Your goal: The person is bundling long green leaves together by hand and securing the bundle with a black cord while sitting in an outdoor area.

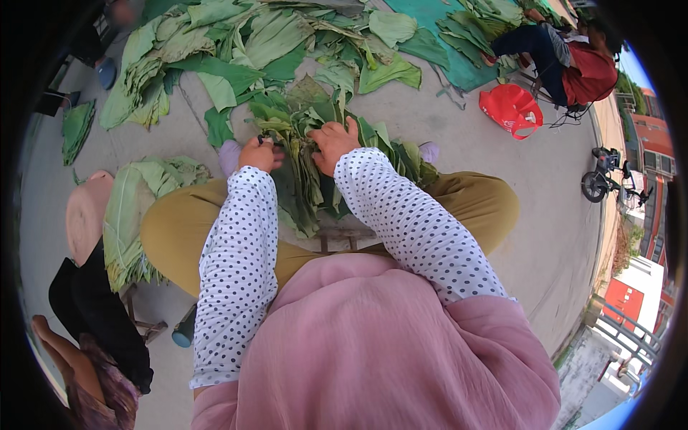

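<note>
A bundle of large, partly withered green leaves (307, 180) stands between my knees, its dry folded edges facing up. My right hand (336, 144) lies on the right side of this bundle, fingers curled over the leaves and thumb raised. Just left of the bundle is my left hand (259, 155), holding a small black object (264, 140) whose kind is mostly hidden by the fingers. The left fingertips come close to the leaves; whether they touch cannot be told. More folded leaves (400, 156) lean out to the right beneath my right forearm.
A wide heap of loose leaves (258, 37) covers the ground ahead. A tied leaf bundle (134, 215) rests at my left, near a person in a pink hat (88, 215). A red bag (508, 110) lies front right beside a seated person (586, 70). Farther right stands an electric bike (607, 174).
</note>
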Demonstrator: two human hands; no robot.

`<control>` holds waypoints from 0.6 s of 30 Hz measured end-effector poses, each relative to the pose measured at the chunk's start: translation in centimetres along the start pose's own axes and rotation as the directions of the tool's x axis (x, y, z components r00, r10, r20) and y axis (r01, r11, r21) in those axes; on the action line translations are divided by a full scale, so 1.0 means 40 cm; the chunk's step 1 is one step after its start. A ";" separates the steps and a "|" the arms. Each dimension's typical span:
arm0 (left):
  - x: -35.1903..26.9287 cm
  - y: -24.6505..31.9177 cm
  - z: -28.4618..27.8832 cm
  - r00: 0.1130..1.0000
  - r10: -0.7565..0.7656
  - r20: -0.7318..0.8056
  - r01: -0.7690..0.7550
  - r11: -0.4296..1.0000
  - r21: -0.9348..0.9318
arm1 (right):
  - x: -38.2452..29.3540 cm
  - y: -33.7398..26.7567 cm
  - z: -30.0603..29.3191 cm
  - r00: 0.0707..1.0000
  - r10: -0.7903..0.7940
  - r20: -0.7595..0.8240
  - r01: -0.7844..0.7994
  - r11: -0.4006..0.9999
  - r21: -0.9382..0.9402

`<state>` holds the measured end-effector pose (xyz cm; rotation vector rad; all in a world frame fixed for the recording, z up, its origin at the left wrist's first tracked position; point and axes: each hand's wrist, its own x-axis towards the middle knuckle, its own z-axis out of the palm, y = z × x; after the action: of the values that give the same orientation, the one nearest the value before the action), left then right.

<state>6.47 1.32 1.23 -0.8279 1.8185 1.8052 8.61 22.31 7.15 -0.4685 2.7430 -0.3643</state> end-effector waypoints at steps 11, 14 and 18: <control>0.008 -0.003 -0.005 1.000 -0.031 0.002 0.031 0.999 0.031 | -0.047 0.044 0.002 1.000 -0.012 0.016 0.013 0.999 -0.031; -0.005 0.011 0.003 1.000 -0.021 0.021 0.021 0.999 0.035 | -0.010 0.033 0.017 0.995 -0.034 -0.095 0.035 0.999 0.007; -0.012 0.012 0.004 0.999 -0.018 0.040 0.017 0.999 0.035 | 0.032 0.011 0.024 0.998 0.028 -0.048 -0.025 0.999 0.045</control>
<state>6.45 1.51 1.90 -0.7859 1.8062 1.7623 7.71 22.06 5.79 -0.4167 2.7793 -0.4340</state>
